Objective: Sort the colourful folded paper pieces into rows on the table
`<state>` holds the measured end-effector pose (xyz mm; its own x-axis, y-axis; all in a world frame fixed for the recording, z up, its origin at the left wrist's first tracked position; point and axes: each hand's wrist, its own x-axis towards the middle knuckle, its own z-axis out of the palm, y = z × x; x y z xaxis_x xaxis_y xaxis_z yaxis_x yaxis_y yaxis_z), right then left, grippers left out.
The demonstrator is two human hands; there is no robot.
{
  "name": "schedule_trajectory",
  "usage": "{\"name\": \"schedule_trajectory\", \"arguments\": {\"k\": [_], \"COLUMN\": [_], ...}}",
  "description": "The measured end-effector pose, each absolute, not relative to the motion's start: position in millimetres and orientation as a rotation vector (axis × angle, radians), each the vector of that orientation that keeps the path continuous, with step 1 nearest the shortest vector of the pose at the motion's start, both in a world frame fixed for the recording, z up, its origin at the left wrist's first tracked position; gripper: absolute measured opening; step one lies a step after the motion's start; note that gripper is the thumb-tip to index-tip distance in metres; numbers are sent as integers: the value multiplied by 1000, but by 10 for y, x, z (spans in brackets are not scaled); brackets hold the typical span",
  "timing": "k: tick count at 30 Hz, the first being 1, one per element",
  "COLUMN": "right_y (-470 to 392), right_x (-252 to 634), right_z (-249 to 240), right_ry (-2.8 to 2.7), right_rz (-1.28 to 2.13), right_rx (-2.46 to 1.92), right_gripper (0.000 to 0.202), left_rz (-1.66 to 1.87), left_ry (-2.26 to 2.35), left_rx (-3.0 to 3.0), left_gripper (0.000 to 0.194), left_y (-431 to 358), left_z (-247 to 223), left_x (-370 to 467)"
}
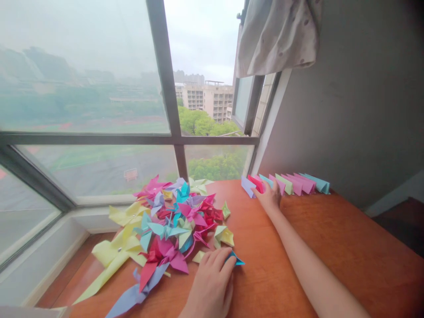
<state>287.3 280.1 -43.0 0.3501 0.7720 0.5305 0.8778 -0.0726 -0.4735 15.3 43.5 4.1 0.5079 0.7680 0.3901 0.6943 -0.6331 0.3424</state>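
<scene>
My left hand point(213, 276) rests low on the table, fingers curled over a blue folded paper piece point(238, 260); most of that piece is hidden under the fingers. Farther off, my right hand point(270, 198) reaches to a row of folded papers standing along the back edge. Its thumb and fingers close around a red folded paper point(255, 183) near the row's left end. A lilac folded paper point(247, 186) stands just left of it. To the right stand a pale green folded paper point(285, 184), several pink ones and a blue folded paper point(319, 184) at the end.
A heap of colourful origami cranes point(168, 229) spreads over the table's left side, with yellow pinwheels point(121, 249) at its edge. Behind the brown table point(331, 247) are a window frame point(175, 140), a curtain point(278, 37) and a grey wall point(357, 88).
</scene>
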Motion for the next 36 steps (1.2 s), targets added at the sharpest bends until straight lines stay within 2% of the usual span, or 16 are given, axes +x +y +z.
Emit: {"name": "schedule_trajectory", "arguments": {"k": [4, 8, 17, 36], "right_y": [2831, 2826, 2799, 2836], "right_x": [2836, 2841, 2849, 3124], "right_z": [-446, -474, -512, -386], "right_ry": [-1408, -1344, -1366, -1520], "right_rz": [-191, -181, -188, -36], "right_rx": [-1892, -1918, -1905, -2014], "right_gripper": [58, 52, 31, 40], "left_rz": [911, 1018, 1047, 1031], "left_ry": [1207, 1263, 1255, 1259], "left_rx": [2526, 2455, 2420, 2327], "left_gripper": [51, 43, 37, 37], "left_y": [409, 406, 413, 398], "left_z": [33, 63, 76, 77], "left_x": [101, 69, 70, 77]}}
